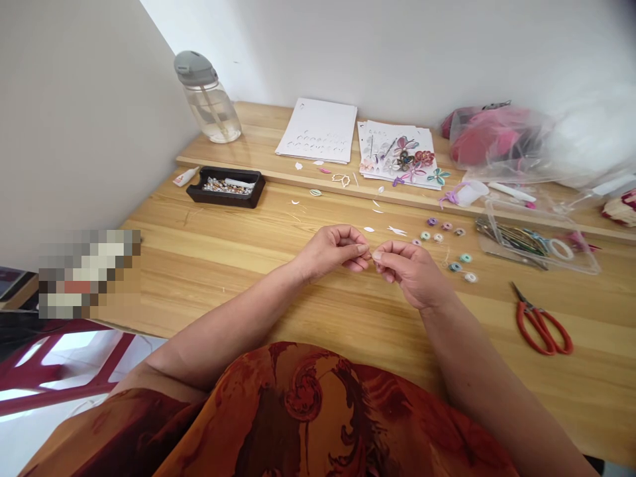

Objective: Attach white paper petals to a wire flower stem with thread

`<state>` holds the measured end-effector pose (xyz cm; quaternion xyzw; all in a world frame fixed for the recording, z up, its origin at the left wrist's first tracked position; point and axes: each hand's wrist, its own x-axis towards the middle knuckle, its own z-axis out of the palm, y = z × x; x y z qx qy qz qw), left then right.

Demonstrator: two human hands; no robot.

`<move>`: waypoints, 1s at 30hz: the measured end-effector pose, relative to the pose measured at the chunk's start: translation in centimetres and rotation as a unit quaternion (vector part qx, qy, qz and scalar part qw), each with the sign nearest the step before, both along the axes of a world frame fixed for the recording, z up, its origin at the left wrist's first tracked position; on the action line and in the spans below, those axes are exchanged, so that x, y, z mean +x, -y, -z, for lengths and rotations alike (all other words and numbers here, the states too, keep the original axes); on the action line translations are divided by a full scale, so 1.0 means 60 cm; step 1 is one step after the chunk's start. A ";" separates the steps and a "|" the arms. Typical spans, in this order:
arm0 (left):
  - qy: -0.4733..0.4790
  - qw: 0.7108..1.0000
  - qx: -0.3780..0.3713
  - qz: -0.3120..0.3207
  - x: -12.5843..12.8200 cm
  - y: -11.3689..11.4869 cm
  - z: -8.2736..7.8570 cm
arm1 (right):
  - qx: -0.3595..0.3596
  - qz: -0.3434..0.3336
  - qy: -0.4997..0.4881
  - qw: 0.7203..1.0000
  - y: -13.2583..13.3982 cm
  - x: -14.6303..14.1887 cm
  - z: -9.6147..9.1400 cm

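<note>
My left hand (pixel 334 252) and my right hand (pixel 410 271) meet above the middle of the wooden table (pixel 209 265). Both are closed in a pinch, fingertips almost touching around a tiny piece that is too small to name. Several small coiled paper rolls (pixel 450 248) lie just right of my right hand. Small white paper petals (pixel 396 230) lie on the table just beyond my fingers.
Red-handled scissors (pixel 541 324) lie at the right. A clear plastic box (pixel 536 238) holds tools. A black tray (pixel 226 187), a glue tube (pixel 185 177), a water bottle (pixel 209 99), white sheets (pixel 318 129), a sheet with paper flowers (pixel 400 159) and plastic bags (pixel 501 142) sit at the back.
</note>
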<state>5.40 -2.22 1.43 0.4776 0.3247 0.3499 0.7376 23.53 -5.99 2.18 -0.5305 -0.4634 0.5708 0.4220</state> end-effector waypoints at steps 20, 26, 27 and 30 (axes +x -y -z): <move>0.012 0.995 -0.103 -0.009 0.000 -0.005 0.002 | 0.015 0.007 0.007 1.000 0.002 -0.007 0.001; 0.016 0.995 -0.096 -0.005 -0.001 -0.006 0.001 | 0.018 0.008 0.009 1.000 0.000 -0.003 0.005; 0.018 0.995 -0.096 -0.004 -0.001 -0.005 0.002 | 0.021 0.009 0.005 1.000 0.000 -0.002 0.006; 0.023 0.994 -0.107 -0.006 0.002 -0.002 0.002 | 0.036 0.017 -0.008 0.999 0.000 -0.003 0.010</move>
